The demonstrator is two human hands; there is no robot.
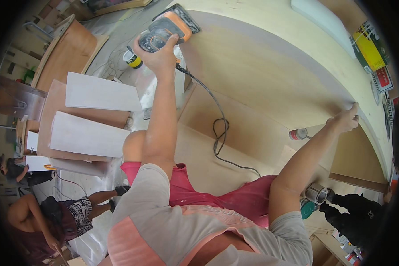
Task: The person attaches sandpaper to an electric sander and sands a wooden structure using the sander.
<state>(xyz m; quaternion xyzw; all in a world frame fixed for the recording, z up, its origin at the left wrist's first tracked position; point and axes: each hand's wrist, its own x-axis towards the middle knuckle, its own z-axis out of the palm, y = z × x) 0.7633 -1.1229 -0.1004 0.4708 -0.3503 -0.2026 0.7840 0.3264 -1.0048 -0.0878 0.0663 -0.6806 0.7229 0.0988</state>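
- Your left hand [158, 52] is wrapping its fingers closed around the grip of the orange-and-grey power sander [170, 27]; the tool's pad is lying at the near-left end of the large pale plywood panel [261, 66], close to the panel's edge; whether the pad is sitting fully flat cannot be told from this view.
- Your right hand [345, 119] is bracing on the panel's near edge, well apart from the sander, fingers loosely together and bent over the rim; it is holding nothing, only steadying the board.
- The black power cord [218, 133] is trailing from the sander down past the panel edge and looping between your arms; judgement: you are risking a snag, so be keeping the loop behind the tool and off the sanding path.
- Judgement: the pad is working near a corner, where tipping rounds the edge; be keeping the sander level and letting its own weight do the pressing; be moving it in slow overlapping passes.
- Judgement: the left arm is reaching far out; leaning the body closer is likely giving steadier control than a stretched wrist.
- Other people are working at lower left; white boards [97, 93] are lying on a stand left of your arm; a small tin [132, 59] is standing below the sander.
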